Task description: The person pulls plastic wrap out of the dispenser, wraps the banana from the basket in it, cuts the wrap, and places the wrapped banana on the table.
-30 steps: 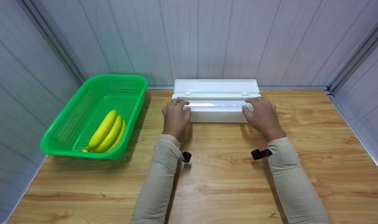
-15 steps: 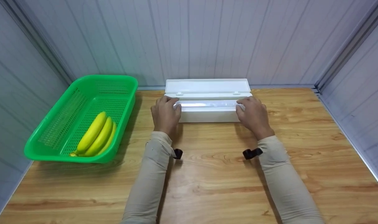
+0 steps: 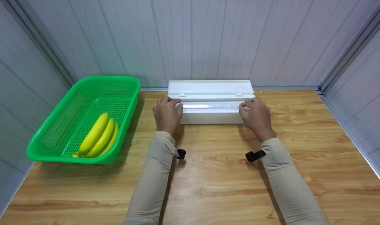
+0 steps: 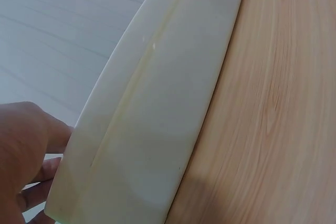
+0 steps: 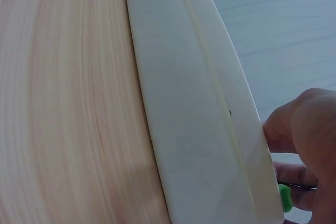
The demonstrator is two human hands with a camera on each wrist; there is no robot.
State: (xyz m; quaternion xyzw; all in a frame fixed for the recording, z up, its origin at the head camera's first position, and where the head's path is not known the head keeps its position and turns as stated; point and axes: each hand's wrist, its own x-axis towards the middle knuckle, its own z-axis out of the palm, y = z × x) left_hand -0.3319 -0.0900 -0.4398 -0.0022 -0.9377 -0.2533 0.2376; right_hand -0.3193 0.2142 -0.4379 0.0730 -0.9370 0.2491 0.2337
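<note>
A long white cling film dispenser [image 3: 213, 118] lies on the table near the back wall, its lid [image 3: 210, 87] tipped back. Clear cling film [image 3: 210, 105] shines along its top opening. At the left end my left hand [image 3: 168, 114] pinches the film's edge between thumb and curled fingers. My right hand [image 3: 257, 115] does likewise at the right end, thumb and index finger close together. Both wrist views show the dispenser's front wall [image 4: 152, 114], with fingers reaching behind its upper edge. A small green piece [image 5: 285, 198] shows beside the right fingers.
On the left stands a green plastic basket [image 3: 60, 117] with a bunch of yellow bananas [image 3: 99, 136] inside. Pale panel walls [image 3: 205, 40] enclose the wooden table [image 3: 215, 181] at the back and sides.
The right thumb and index finger have drawn closer together at the film. The whole head view has shifted slightly; dispenser, basket and bananas keep their places on the table.
</note>
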